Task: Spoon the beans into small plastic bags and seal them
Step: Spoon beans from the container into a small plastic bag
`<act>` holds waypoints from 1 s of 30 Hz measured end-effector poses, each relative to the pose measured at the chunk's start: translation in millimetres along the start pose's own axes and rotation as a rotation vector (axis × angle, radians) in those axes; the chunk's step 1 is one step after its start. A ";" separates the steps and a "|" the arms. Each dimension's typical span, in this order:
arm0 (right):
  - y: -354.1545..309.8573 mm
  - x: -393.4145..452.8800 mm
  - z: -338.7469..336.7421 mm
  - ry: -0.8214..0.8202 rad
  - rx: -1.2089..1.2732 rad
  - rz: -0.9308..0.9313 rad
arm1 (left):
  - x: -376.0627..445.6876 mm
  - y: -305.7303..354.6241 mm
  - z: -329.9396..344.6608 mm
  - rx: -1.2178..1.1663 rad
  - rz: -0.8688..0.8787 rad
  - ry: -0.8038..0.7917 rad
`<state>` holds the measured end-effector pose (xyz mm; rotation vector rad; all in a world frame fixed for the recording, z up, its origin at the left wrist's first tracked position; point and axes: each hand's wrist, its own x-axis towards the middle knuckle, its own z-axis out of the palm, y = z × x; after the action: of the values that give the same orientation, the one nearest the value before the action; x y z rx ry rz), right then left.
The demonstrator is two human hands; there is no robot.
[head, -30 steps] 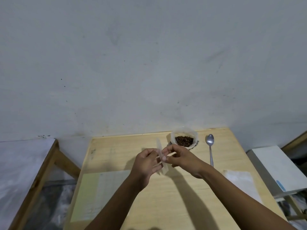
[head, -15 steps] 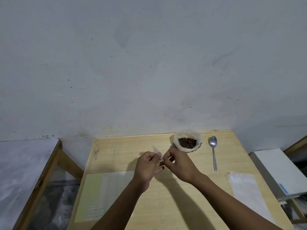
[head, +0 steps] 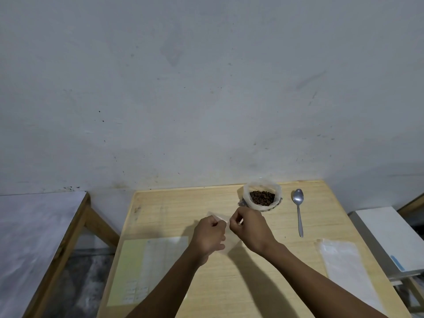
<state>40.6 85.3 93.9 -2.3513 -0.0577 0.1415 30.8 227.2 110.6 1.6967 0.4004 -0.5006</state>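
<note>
Over the middle of the wooden table point(head: 160, 203), my left hand point(head: 210, 235) and my right hand point(head: 249, 228) pinch the top edge of one small clear plastic bag point(head: 219, 217) between them. The bag is thin and mostly hidden behind my fingers. Dark brown beans point(head: 262, 197) sit in a rolled-down clear bag point(head: 247, 193) at the back of the table, just beyond my right hand. To the right of the beans, a metal spoon point(head: 299, 210) lies flat, bowl toward the wall.
A stack of clear plastic bags point(head: 344, 267) lies at the table's right edge. On the table's left front lies a yellow and white sheet point(head: 146, 267). A second table point(head: 34, 237) stands to the left, a white box point(head: 390, 237) to the right. The wall is close behind.
Both hands have kept hold of the small bag while working its top edge. The bag has dropped from upright to lower between my fingers. The camera view has shifted slightly.
</note>
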 end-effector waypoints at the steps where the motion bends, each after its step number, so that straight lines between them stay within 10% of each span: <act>1: -0.4 0.7 0.3 0.005 -0.037 0.000 | -0.6 0.9 1.1 0.011 -0.008 0.012; 13: 2.7 22.7 -18.2 0.094 0.133 0.088 | -6.9 -9.0 6.9 0.260 0.220 0.277; 30: 7.8 33.5 -35.8 -0.017 0.803 0.486 | 10.3 -29.2 -3.1 0.888 0.607 0.253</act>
<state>78.2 57.4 110.6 -1.5214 0.4790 0.3484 24.5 235.4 81.2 2.6154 -0.2226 0.0208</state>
